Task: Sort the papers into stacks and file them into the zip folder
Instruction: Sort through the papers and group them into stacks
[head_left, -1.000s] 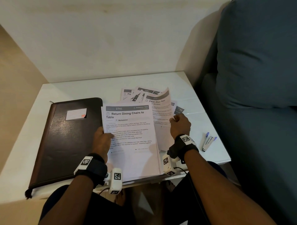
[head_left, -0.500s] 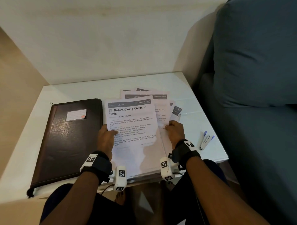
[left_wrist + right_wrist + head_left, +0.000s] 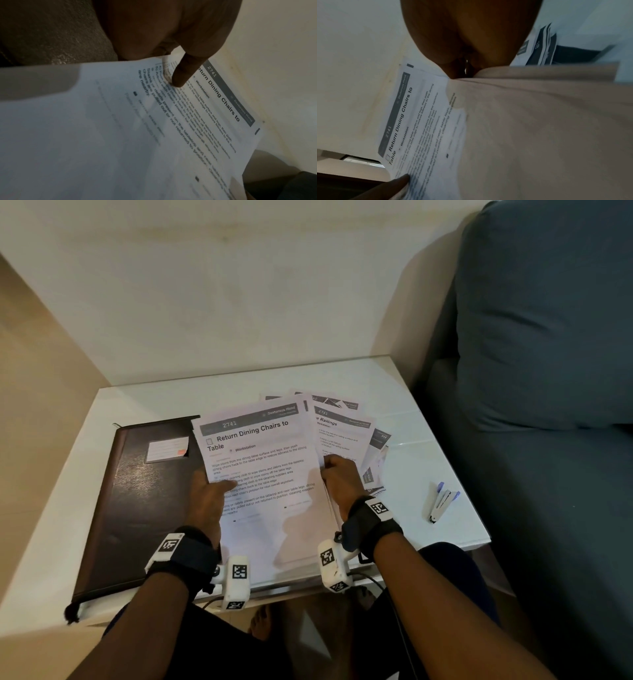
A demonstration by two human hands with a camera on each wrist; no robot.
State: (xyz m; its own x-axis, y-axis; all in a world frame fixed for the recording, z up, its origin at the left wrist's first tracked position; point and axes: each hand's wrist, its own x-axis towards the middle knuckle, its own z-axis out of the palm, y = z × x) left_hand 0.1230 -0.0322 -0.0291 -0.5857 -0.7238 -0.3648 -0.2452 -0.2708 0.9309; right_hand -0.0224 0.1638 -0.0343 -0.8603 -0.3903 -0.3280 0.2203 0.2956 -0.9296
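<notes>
A stack of printed papers (image 3: 267, 467), topped by a sheet headed "Return Dining Chairs to Table" (image 3: 214, 108), is lifted off the white table (image 3: 394, 385). My left hand (image 3: 209, 491) grips its left edge, thumb (image 3: 185, 73) on top of the text. My right hand (image 3: 339, 477) grips the right edge of the same stack (image 3: 423, 121). More sheets (image 3: 346, 426) lie fanned out behind and to the right. The dark brown zip folder (image 3: 137, 501) lies shut on the left, partly under the stack's corner.
A small blue and white stapler (image 3: 442, 501) lies near the table's right edge. A blue-grey sofa (image 3: 548, 371) stands right against the table. A pale wall (image 3: 222, 285) rises behind it. My knees are under the front edge.
The curled sheet my right hand held up has come down. Both hands now hold the stack by its sides, raised and tilted a little to the left.
</notes>
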